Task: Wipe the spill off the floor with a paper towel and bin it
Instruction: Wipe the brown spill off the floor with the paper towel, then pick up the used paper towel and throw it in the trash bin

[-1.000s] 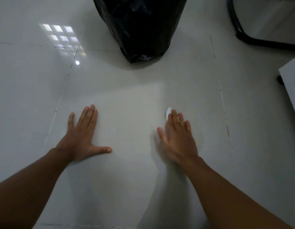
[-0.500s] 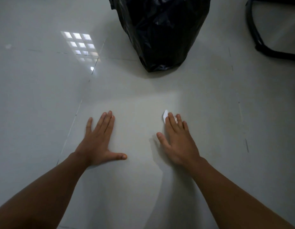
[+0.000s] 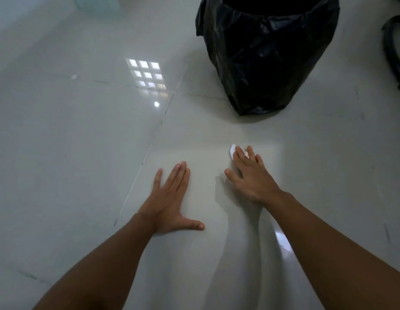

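- Your left hand point(image 3: 170, 198) lies flat on the glossy white tiled floor point(image 3: 82, 153), palm down, the four fingers straight and close together, the thumb thrown out to the right. It has hold of nothing.
- Your right hand point(image 3: 250, 175) is also palm down on the floor, to the right of the left one and a little farther forward. Its fingers are spread and only slightly bent, pressing down on a white paper towel point(image 3: 232, 150).
- Most of the towel is hidden beneath that hand; you see just a small pale corner sticking out past the fingertips on the upper left, and a sliver between two fingers. It is pinned under the fingers rather than pinched or clenched.
- No spill shows up on the tile around the towel; the shine of the floor makes it impossible to tell wet from dry.
- The bin point(image 3: 266, 54), lined with a black plastic bag, stands upright on the floor straight beyond your right hand, clearly apart from it. Its mouth is open, and the liner is gathered over the rim; the inside is too dark to read.
- A bright grid of window light point(image 3: 147, 77) reflects on the tile to the left of the bin.
- A dark curved object point(image 3: 393, 52) is cut off by the right edge; you cannot tell what it is.
- Both forearms enter from the bottom of the view, bare.
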The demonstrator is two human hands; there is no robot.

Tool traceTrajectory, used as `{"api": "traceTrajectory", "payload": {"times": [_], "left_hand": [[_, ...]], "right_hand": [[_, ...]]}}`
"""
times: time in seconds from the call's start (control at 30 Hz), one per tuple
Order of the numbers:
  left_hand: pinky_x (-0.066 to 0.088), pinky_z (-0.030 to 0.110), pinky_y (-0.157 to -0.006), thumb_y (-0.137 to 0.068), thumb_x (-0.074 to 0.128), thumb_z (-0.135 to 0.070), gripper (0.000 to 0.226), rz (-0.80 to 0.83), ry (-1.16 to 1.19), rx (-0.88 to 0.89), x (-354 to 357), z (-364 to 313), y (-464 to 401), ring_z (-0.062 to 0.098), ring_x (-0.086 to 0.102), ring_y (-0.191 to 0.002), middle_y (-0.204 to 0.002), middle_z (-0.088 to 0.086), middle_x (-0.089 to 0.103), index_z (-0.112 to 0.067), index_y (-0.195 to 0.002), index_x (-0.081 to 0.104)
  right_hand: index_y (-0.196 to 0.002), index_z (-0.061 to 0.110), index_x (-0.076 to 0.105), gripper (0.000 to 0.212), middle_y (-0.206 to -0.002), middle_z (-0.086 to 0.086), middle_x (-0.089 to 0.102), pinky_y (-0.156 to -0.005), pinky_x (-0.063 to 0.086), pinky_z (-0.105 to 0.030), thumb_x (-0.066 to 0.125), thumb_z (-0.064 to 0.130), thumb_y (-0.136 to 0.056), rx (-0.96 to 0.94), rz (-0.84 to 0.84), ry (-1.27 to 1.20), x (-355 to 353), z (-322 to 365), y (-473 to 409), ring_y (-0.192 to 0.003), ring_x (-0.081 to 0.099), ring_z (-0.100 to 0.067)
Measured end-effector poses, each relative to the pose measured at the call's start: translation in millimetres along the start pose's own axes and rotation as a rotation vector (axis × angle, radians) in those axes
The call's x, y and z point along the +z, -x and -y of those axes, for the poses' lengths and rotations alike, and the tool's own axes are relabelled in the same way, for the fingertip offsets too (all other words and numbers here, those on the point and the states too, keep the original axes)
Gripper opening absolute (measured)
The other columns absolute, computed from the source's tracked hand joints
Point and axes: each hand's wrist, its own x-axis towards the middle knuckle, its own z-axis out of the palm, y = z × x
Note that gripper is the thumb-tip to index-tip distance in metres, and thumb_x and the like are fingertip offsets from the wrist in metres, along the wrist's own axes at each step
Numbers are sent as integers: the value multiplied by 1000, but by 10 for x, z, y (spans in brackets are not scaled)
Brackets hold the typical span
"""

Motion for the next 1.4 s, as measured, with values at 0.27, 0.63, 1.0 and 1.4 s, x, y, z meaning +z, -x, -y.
{"api": "traceTrajectory", "payload": {"times": [0.27, 0.63, 1.0, 1.4], "left_hand": [[-6, 62, -121, -56, 23, -107, 148, -10, -32, 4, 33, 52, 8, 20, -25, -152, -166, 10, -23, -6, -157, -14], [-10, 60, -121, -53, 20, -108, 149, 18, -20, -8, 8, 39, -8, 17, -30, -150, -164, 7, -29, -8, -156, -19], [-11, 60, -122, -58, 36, -105, 148, 56, -12, -23, -50, 6, -5, 17, -31, -149, -164, 6, -31, -8, -155, -20], [-10, 59, -122, -57, 37, -105, 149, 87, -18, -39, -67, -8, -7, 18, -32, -149, -163, 6, -32, -8, -155, -21]], "right_hand": [[-155, 24, 22, 57, -163, 11, 18, -117, -3, -21, 39, 37, -102, -207, 2, -8, 81, -3, 213, -151, 3, -9], [-122, 21, 65, 44, -110, 6, 68, -59, 54, -33, 56, 12, -80, -157, -480, 20, 48, -113, 476, -77, 65, -20], [-103, 23, 78, 20, -102, 4, 62, -67, 36, -8, 70, 21, -86, -284, 4, -43, -147, -152, 242, -68, 52, 5], [-79, 12, 75, 9, -89, -8, 66, -69, 40, -25, 68, 13, -84, 69, -387, -54, -159, -352, 297, -79, 63, -25]]}}
